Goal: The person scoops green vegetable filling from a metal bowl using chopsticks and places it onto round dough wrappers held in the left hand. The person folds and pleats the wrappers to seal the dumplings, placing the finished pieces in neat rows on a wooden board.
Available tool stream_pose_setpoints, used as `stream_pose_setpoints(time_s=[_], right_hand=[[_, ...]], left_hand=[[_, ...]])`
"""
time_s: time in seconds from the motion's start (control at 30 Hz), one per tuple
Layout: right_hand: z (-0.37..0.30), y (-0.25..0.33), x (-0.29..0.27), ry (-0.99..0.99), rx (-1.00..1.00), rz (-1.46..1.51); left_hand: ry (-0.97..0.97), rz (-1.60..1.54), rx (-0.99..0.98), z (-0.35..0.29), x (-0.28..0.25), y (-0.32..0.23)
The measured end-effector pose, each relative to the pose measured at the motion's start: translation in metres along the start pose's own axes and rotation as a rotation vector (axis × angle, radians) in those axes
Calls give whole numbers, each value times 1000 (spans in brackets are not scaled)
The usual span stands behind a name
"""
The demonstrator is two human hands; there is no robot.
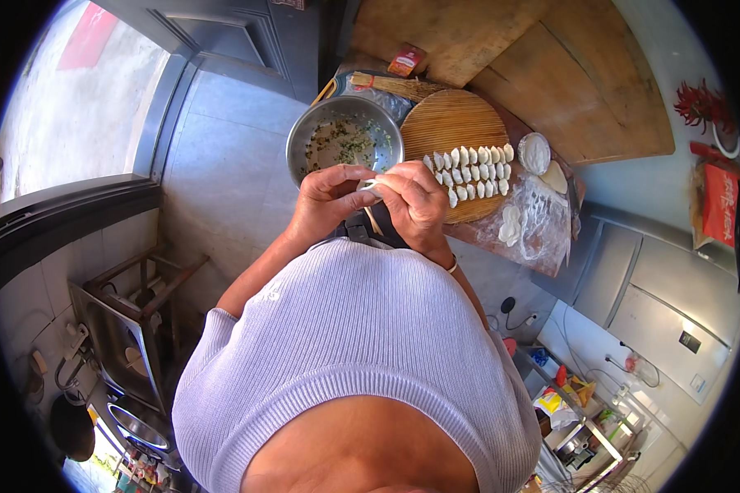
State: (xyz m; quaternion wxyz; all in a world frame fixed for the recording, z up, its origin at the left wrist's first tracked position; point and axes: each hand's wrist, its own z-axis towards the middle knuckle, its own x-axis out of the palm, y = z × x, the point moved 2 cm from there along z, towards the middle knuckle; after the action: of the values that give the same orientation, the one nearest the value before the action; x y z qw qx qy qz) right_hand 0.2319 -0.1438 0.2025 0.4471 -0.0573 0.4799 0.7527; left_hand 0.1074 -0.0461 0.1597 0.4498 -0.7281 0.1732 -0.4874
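Note:
Both hands meet just in front of the bowl and board, pinching a small pale dumpling (371,183) by its edges. My left hand (327,200) grips it from the left with thumb and fingers pressed together. From the other side my right hand (417,204) closes on it, hiding much of the dough. A metal bowl (296,140) beyond my left hand holds a little chopped filling with green bits. On the round wooden board (452,117), several shaped white dumplings (466,172) stand in rows. A thin stick (373,220) shows below my hands.
Flat dough wrappers (510,226) lie beside crumpled clear plastic (544,220) on the table's right. Behind them stands a round whitish container (534,154). A straw bundle (399,85) and red packet (406,60) lie at the back, near a large wooden panel (584,90).

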Motion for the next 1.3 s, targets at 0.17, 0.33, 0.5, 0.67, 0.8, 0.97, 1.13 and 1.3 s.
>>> stream_pose_setpoints(time_s=[0.17, 0.33, 0.5, 0.67, 0.8, 0.97, 1.13, 1.3], right_hand=[[5, 5, -1, 14, 312, 182], [-1, -2, -8, -6, 291, 156], [3, 1, -14, -56, 253, 122], [0, -3, -18, -93, 455, 476], [0, -6, -24, -43, 549, 619], [2, -8, -26, 40, 714, 881], [10, -9, -29, 266, 675, 747], [11, -12, -27, 245, 562, 521]], left_hand=[[-85, -109, 18, 6, -13, 7], [-81, -167, 0, 8, -15, 6], [-50, -169, 59, 11, -12, 5], [10, -17, 120, 14, -15, -2], [78, 159, 268, 17, -13, -9], [118, 157, 225, 21, -12, -15], [185, 295, 290, 27, -14, -23], [151, 486, 348, 32, -13, -28]])
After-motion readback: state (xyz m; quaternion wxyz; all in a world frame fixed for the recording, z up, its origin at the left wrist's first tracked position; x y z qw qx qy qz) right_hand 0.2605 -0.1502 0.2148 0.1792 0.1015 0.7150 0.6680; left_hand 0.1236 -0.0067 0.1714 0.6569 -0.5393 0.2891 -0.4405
